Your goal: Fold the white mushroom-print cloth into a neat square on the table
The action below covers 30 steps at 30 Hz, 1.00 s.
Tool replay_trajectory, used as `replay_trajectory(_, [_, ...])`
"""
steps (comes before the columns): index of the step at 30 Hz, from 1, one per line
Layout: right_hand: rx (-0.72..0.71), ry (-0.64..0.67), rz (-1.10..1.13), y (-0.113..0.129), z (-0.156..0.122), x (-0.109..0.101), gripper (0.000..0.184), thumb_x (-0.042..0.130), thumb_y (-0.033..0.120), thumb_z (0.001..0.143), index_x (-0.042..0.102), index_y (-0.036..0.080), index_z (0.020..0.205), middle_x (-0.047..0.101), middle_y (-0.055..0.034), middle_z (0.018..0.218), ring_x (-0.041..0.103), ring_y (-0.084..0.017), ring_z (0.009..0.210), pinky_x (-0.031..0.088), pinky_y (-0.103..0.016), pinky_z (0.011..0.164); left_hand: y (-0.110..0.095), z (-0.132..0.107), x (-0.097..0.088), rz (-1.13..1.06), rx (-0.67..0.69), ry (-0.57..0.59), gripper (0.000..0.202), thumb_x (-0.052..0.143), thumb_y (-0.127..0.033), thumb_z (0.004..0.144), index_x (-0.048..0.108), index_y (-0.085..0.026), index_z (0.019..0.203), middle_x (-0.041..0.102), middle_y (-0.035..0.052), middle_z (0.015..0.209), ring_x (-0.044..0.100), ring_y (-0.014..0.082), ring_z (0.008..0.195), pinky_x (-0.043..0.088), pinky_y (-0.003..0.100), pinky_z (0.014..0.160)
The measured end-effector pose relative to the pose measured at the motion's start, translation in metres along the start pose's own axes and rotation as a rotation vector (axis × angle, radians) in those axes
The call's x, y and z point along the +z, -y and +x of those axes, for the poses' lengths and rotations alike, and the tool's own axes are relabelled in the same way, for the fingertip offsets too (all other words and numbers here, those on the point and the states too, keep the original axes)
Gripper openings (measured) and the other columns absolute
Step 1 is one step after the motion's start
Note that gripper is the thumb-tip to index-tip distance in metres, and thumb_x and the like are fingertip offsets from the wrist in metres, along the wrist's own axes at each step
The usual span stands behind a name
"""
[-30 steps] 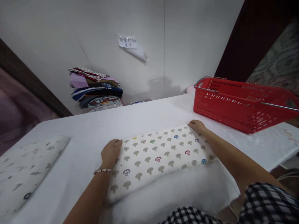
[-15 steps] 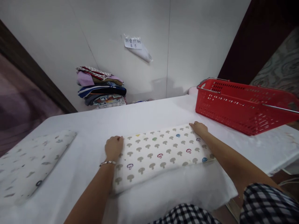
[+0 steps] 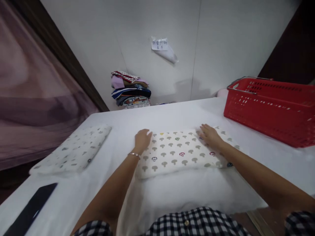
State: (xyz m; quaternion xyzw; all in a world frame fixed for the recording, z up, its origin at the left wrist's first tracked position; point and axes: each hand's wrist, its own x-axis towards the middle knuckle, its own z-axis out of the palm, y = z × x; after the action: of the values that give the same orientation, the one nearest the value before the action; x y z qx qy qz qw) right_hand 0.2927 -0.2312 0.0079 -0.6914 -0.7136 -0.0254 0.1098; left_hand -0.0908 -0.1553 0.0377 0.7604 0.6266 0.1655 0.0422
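The white worktop (image 3: pixel 177 114) stands by a pale wall (image 3: pixel 103 29), with a pink curtain (image 3: pixel 39 98) on the left. A pile of folded clothes (image 3: pixel 131 91) sits past the far edge. The mushroom cloth (image 3: pixel 177 152) lies flat on the worktop in front of the person, between a spotted cloth (image 3: pixel 73 150) and a red basket (image 3: pixel 261 114). The right hand (image 3: pixel 210 136) rests on it, fingers spread. The left hand (image 3: pixel 143 141) touches its left end; I cannot tell if it pinches. A paper (image 3: pixel 159 45) on the wall has handwriting, too blurry to read surely. The picture's edge cuts off the basket and a flat black thing (image 3: pixel 31 209).
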Motion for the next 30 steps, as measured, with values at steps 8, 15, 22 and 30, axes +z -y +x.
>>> replay_trajectory(8, [-0.059,0.194,0.016,0.036,0.000,0.025,0.064,0.022,0.057,0.091,0.036,0.020,0.141,0.025,-0.0087,0.152,0.016,-0.026,0.140,0.016,-0.050,0.110,-0.005,-0.041,0.035,0.098,0.080,0.142,0.056,0.029,-0.054,0.092,0.037,-0.026,0.139,0.027,0.0055,0.151,0.019,0.0244,0.140,0.012,0.049,0.112])
replay_trajectory(15, [-0.047,0.207,0.032,0.036,-0.001,0.015,0.062,0.021,0.055,0.091,0.038,0.021,0.139,0.027,-0.0090,0.151,0.018,-0.027,0.139,0.020,-0.052,0.109,-0.007,-0.033,0.018,0.032,0.018,0.284,0.061,0.028,-0.058,0.090,0.031,-0.027,0.142,0.020,0.0040,0.153,0.012,0.0226,0.142,0.010,0.048,0.113])
replay_trajectory(22, [0.007,0.150,-0.033,0.018,-0.041,0.020,0.061,0.019,0.054,0.091,0.038,0.020,0.138,0.027,-0.0091,0.151,0.019,-0.027,0.139,0.022,-0.054,0.107,0.000,-0.085,0.014,0.078,0.054,0.213,0.066,0.024,-0.061,0.089,0.030,-0.022,0.143,0.020,0.0058,0.153,0.011,0.0243,0.142,0.008,0.050,0.113])
replay_trajectory(30, [0.014,0.177,-0.018,0.016,-0.040,0.024,0.062,0.022,0.054,0.089,0.039,0.020,0.138,0.029,-0.0089,0.150,0.020,-0.027,0.139,0.021,-0.056,0.107,-0.001,-0.089,0.013,-0.020,0.012,0.256,0.062,0.028,-0.060,0.088,0.034,-0.026,0.140,0.020,0.0025,0.154,0.011,0.0241,0.142,0.010,0.052,0.112])
